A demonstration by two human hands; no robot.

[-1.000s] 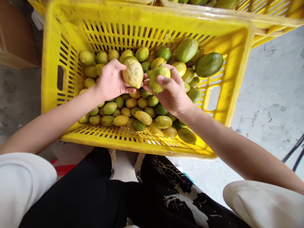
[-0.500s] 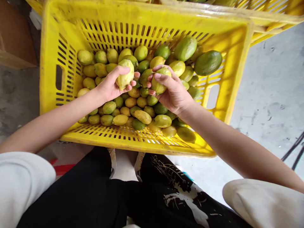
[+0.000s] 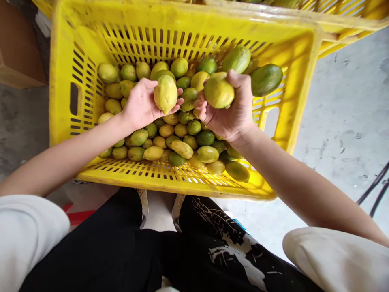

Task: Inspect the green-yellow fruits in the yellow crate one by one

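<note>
In my left hand (image 3: 142, 101) rests a yellow lemon (image 3: 165, 94), lying on the fingers with the thumb beside it. My right hand (image 3: 234, 109) grips a yellow-green lemon (image 3: 219, 90), thumb at its upper right and fingers curled underneath. Both hands are above a yellow slatted plastic crate (image 3: 182, 187). Below them lie many loose lemons, from yellow to dark green, such as a long yellow one (image 3: 181, 149). Two larger green fruits, one at the back (image 3: 237, 59) and one at the right (image 3: 266, 80), sit near my right hand. My hands hide part of the pile.
A second yellow crate (image 3: 352, 24) with green fruit stands behind the first. At the far left is a brown cardboard box (image 3: 21, 52). My shoes (image 3: 178, 209) stand at the crate's near side on the grey floor (image 3: 340, 134). Dark cords lie at the right.
My right hand has turned and shifted slightly right, bringing its lemon up and exposing more of it. My left hand has loosened and rolled its lemon, with fingers straighter.
</note>
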